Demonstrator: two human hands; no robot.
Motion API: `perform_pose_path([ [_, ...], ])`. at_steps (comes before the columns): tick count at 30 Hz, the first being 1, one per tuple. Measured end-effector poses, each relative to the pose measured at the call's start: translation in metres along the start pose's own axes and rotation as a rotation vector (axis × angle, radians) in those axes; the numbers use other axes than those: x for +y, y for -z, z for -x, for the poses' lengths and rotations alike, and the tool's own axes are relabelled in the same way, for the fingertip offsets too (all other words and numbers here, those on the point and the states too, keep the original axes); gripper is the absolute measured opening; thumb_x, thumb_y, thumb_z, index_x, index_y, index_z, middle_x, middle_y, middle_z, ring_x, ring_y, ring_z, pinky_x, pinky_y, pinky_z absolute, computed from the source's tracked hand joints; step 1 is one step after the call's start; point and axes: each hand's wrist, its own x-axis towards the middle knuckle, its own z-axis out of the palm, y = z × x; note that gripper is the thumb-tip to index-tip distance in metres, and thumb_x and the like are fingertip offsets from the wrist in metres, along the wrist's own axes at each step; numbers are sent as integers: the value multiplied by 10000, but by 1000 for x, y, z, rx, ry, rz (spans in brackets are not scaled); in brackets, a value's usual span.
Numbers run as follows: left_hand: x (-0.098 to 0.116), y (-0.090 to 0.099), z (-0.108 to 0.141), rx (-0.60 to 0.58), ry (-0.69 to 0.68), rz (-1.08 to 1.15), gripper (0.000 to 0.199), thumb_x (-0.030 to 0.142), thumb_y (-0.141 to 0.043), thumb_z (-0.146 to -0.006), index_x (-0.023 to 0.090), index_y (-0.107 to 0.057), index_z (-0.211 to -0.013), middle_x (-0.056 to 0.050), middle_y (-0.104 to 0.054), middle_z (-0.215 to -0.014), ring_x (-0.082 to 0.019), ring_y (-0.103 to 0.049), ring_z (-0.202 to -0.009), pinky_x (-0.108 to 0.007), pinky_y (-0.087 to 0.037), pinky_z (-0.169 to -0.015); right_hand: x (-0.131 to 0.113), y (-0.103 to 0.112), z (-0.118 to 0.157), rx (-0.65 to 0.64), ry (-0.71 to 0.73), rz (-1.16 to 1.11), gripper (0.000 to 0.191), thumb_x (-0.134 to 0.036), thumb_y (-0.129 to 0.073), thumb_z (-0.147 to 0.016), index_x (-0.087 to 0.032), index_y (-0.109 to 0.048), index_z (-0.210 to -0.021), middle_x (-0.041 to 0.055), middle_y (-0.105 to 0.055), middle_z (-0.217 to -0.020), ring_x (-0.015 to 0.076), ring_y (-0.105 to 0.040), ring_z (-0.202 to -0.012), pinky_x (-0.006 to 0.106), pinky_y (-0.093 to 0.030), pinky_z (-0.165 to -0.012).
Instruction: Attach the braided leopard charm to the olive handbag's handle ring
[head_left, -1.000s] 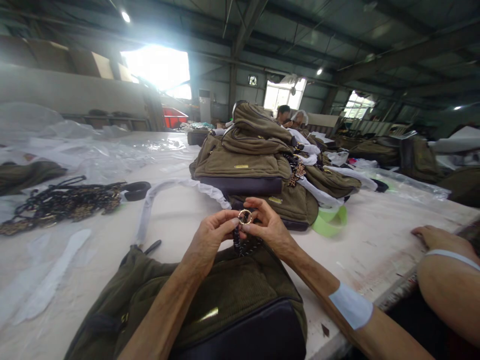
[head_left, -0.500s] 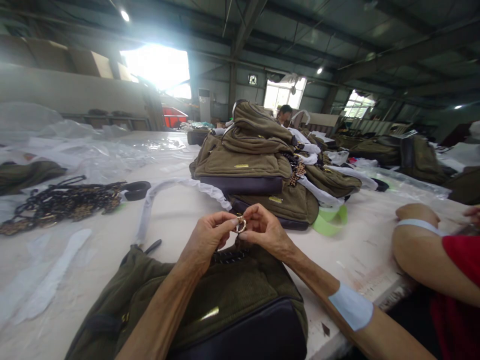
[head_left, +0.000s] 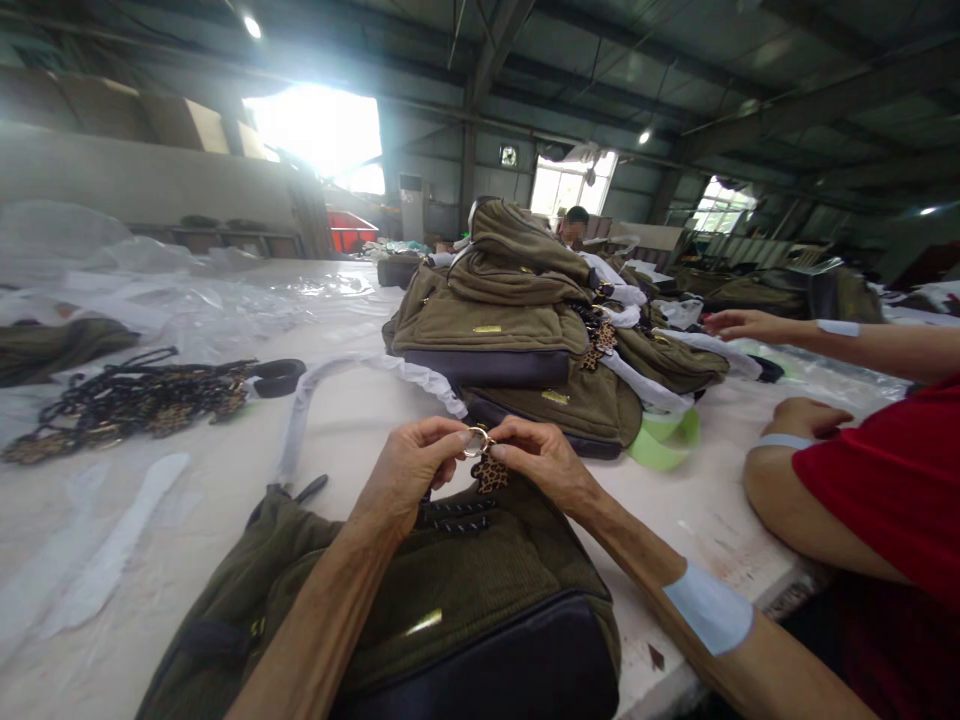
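Note:
Between my two hands is a gold metal ring point(head_left: 476, 442), pinched from both sides. My left hand point(head_left: 420, 465) grips its left edge with thumb and fingertips, and my right hand point(head_left: 541, 458) pinches its right edge. A leopard-print charm point(head_left: 491, 474) hangs just below the ring, with black cord point(head_left: 457, 515) beside it. Under my forearms lies an olive corduroy bag point(head_left: 480, 570) with a dark base panel and a small gold plate. Its strap point(head_left: 360, 362), wrapped in white, arches over the table behind my left hand.
A stack of olive bags point(head_left: 491, 320) stands ahead. To the left lies a heap of black cords with leopard-print charms point(head_left: 161, 395), near plastic sheeting point(head_left: 225, 300). A co-worker in a red sleeve point(head_left: 892, 460) leans at the right edge. Green strip point(head_left: 667, 440) sits beside the stack.
The ring has turned to face me more fully, and the leopard-print charm now shows beneath it. The co-worker at the right has moved in and stretches an arm toward the stacked bags.

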Motion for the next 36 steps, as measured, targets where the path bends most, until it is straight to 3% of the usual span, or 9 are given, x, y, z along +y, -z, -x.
perform_pose_path([
  [8, -1, -2, 2, -4, -13, -41, 174, 293, -665, -682, 120, -646, -699, 40, -508, -472, -46, -387, -386, -172, -243, -373, 0, -6, 1, -14, -2, -42, 335, -280, -708, -734, -190, -620, -1043, 37, -655, -943, 159, -607, -879, 314, -469, -833],
  [13, -2, -5, 3, 2, -29, -2, 167, 288, -669, -669, 124, -638, -674, 38, -512, -474, -53, -407, -388, -177, -295, -384, -5, -11, 5, 77, 74, 192, 285, -270, -706, -734, -183, -635, -996, 28, -648, -892, 153, -598, -815, 301, -482, -784],
  [18, -7, -9, 4, -8, 16, 111, 192, 307, -692, -662, 128, -624, -672, 22, -562, -535, -53, -451, -409, -170, -332, -398, -5, -15, 7, 147, 162, 275, 260, -257, -681, -756, -186, -636, -1002, 33, -626, -876, 150, -580, -782, 283, -478, -745],
  [29, -8, -13, 5, -27, 86, 170, 229, 309, -730, -637, 118, -610, -679, 16, -580, -542, -45, -457, -397, -155, -342, -397, -3, -17, 8, 162, 113, 166, 256, -281, -672, -753, -166, -625, -977, 18, -620, -784, 131, -570, -706, 264, -471, -681],
  [36, -8, -7, 3, -29, 123, 171, 217, 296, -723, -633, 121, -599, -658, 15, -577, -531, -41, -448, -378, -149, -325, -380, 3, -9, 1, 37, -81, -187, 344, -311, -754, -675, -172, -663, -976, 25, -681, -864, 136, -616, -765, 290, -486, -763],
])
